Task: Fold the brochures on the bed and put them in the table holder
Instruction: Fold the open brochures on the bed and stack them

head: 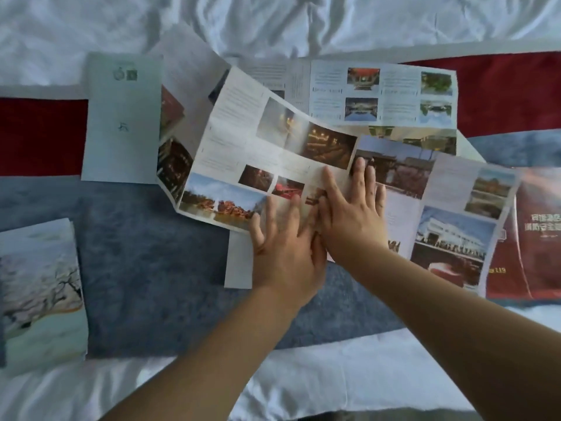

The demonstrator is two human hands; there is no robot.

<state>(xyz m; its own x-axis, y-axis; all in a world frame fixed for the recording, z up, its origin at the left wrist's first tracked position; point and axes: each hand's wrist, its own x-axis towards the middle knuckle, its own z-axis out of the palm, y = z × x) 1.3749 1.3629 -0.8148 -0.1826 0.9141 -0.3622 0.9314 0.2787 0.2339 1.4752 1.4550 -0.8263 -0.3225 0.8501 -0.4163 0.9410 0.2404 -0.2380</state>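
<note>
Both hands spread flat, palms down: left hand and right hand side by side, touching, pressing the unfolded brochure. Beyond the fingertips, another open brochure on the bed; far left, a folded one.

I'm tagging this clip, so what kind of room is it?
Probably a hotel bedroom: white bedding with a red and blue-grey runner across it, and sightseeing brochures spread on top, both hands pressing one flat. No table holder in view.
</note>
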